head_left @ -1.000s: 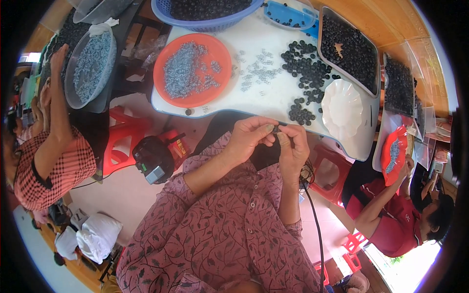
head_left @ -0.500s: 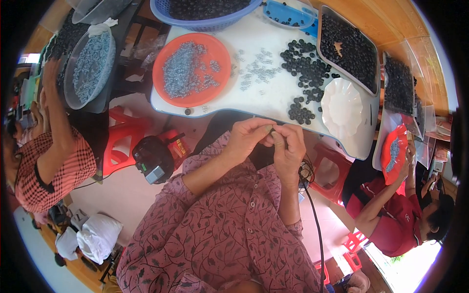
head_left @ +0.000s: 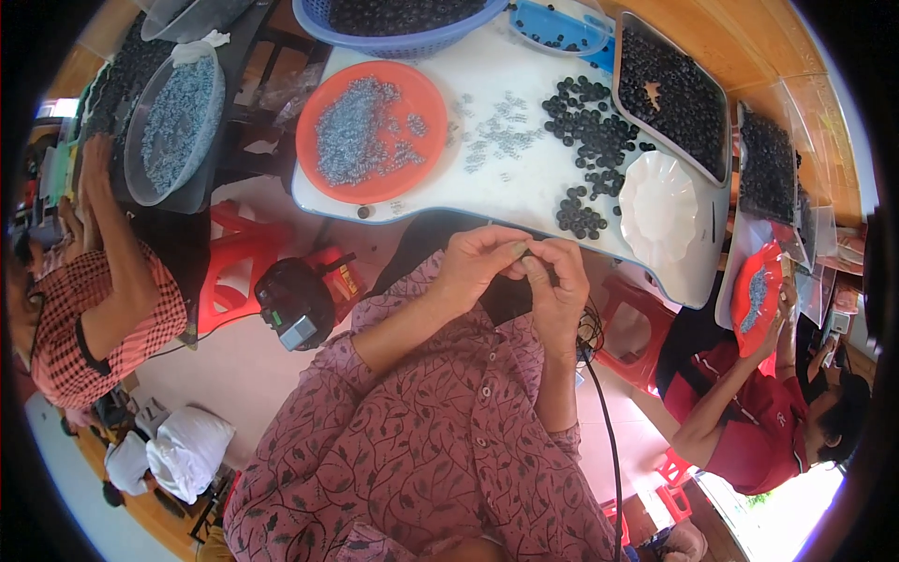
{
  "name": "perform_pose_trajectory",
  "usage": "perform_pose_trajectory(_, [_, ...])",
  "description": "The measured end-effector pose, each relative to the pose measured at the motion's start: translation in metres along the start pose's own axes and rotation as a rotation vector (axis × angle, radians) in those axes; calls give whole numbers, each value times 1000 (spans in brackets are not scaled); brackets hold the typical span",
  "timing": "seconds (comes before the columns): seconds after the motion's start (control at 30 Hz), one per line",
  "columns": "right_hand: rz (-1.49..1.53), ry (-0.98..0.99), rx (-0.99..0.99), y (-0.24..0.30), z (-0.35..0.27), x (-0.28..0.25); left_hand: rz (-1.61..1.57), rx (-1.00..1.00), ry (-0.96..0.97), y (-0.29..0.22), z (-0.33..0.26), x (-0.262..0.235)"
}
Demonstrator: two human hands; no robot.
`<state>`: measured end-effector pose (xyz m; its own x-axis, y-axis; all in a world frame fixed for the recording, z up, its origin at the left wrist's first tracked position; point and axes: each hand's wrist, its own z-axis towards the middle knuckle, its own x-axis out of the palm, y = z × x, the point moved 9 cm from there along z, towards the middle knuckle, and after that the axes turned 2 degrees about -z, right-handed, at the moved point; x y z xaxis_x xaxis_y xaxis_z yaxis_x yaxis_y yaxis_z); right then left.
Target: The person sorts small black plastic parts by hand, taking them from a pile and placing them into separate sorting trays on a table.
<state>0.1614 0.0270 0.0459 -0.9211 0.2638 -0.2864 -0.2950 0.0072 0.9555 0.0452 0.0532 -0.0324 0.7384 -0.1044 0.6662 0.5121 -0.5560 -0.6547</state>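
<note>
My left hand [head_left: 479, 266] and my right hand [head_left: 556, 276] meet just off the table's near edge, with thumbs and fingertips pinched together. Whatever is between them is hidden by the fingers and too small to name. In front of them, small black round pieces [head_left: 590, 131] lie loose on the white table [head_left: 496, 192]. Small metal springs [head_left: 501, 136] are scattered in the middle. More springs [head_left: 356, 131] are heaped on a round orange-red plate [head_left: 426, 155] to the left. Right of the black pieces stands a white dish with a wavy rim [head_left: 660, 211].
Along the far side are a blue basket [head_left: 403, 39], a blue tray [head_left: 534, 21] and a metal tray [head_left: 719, 155] of black pieces. One co-worker [head_left: 103, 309] sits at left, another [head_left: 749, 412] at right near a red dish [head_left: 749, 290]. A black cable [head_left: 611, 440] hangs beside my right arm.
My fingers stay pinched together with hardly any movement. The whole view has shifted very slightly. The co-worker at left has moved an arm a little.
</note>
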Motion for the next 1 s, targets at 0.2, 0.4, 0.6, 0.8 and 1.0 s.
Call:
perform_pose_trajectory(0.2, [-107,9,-40,6,2,1,83,-19,-18,-5,-3,1])
perform_pose_trajectory(0.4, [-196,18,-40,10,1,3,135,20,-14,-8,-5,4])
perform_pose_trajectory(0.6, [-280,44,-71,9,-1,6,138,-25,11,-4,-4,3])
perform_pose_trajectory(0.8, [-123,54,-21,16,0,2,-4,-111,53,3,0,-2])
perform_pose_trajectory(1.0, [184,-48,52,3,-4,-13,-372,-158,269,-1,0,6])
